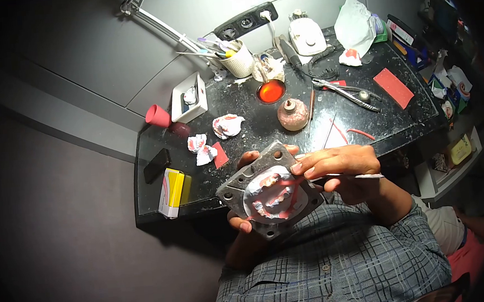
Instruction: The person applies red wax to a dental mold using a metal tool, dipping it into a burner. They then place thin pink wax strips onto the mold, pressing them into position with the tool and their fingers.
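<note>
In the head view my left hand grips a square metal dental flask from below and behind, thumb at its near edge. The flask has holes at its corners and is tilted toward me. Set in its white plaster are dental casts with pink-red wax and teeth. My right hand is closed around a slim metal instrument, its fingertips resting at the flask's right side by a red wax strip. The instrument's tip is hard to make out.
Behind the flask stands a spirit burner. A white tray, pliers, a red wax sheet, plaster pieces and a yellow-white box lie on the black worktop. A lamp arm reaches over from the left.
</note>
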The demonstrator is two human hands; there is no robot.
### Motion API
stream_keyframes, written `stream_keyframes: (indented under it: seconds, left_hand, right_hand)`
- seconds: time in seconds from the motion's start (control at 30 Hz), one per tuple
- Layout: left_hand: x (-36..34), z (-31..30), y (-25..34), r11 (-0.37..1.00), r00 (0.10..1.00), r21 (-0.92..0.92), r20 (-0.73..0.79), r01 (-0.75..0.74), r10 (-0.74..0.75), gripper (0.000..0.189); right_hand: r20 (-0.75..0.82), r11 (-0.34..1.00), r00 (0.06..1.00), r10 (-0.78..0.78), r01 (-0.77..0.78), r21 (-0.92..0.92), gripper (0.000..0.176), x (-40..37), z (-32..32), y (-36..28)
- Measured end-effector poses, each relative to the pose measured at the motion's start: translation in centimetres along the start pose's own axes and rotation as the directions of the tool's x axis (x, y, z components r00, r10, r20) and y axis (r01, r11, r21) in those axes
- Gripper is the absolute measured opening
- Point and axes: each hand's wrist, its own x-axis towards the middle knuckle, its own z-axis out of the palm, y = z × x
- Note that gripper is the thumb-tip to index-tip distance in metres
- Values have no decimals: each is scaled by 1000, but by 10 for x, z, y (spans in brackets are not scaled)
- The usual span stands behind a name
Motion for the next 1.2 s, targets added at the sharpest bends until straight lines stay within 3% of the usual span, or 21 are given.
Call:
stream_keyframes:
  seconds: [0.07,0.2,0.27,0.33,0.4,0.43,0.47,0.53,0.6,0.67,0.73,0.8,0.93,1.0,1.2]
  left_hand:
    - [2,1,-6,989,997,-126,-16,-73,72,118]
    - [2,-3,-3,995,999,-91,-39,-27,23,118]
    - [-5,5,-12,945,972,-314,-235,-88,13,119]
    - [-5,-6,-17,934,961,-344,-275,-93,-6,117]
    - [-5,-11,-15,895,961,-445,-231,35,-152,115]
    - [-4,-17,-18,871,985,-490,-149,7,-92,114]
    - [-8,-25,-16,859,974,-507,-150,73,-172,117]
    - [0,-28,-13,746,979,-640,52,183,-195,123]
    - [3,-30,-6,739,969,-632,83,233,-234,124]
    - [5,-24,1,666,924,-668,87,331,-372,124]
    - [3,-19,1,653,914,-677,74,339,-399,123]
    - [4,-9,-1,577,884,-759,-4,301,-467,123]
    - [7,-6,2,501,845,-799,18,334,-535,123]
    - [7,-2,-1,499,847,-816,-22,292,-531,124]
    - [14,0,-2,514,878,-790,62,334,-474,130]
  right_hand:
    - [-8,999,999,-42,42,4,31,2,1,2]
    - [14,993,995,-102,103,-53,25,7,-2,6]
    - [70,964,983,-168,179,-194,21,11,-5,11]
    - [63,962,982,-176,185,-201,21,7,-6,20]
    - [-50,997,999,-1,-3,-76,23,-5,-4,27]
    - [-131,996,989,74,-81,-46,26,-7,-3,25]
    - [-168,992,982,92,-105,-70,25,-5,-6,24]
    - [-170,977,963,210,-210,17,23,0,-15,21]
    - [-159,940,932,326,-300,163,19,-3,-21,22]
    - [-81,858,892,445,-399,324,18,-3,-30,21]
    - [-26,895,943,331,-305,324,18,2,-37,24]
    - [11,830,907,421,-390,398,18,-1,-37,23]
    - [32,771,870,492,-453,447,18,-4,-33,26]
    - [42,752,865,500,-458,473,19,-5,-31,27]
    - [-12,722,823,568,-491,488,23,-7,-25,26]
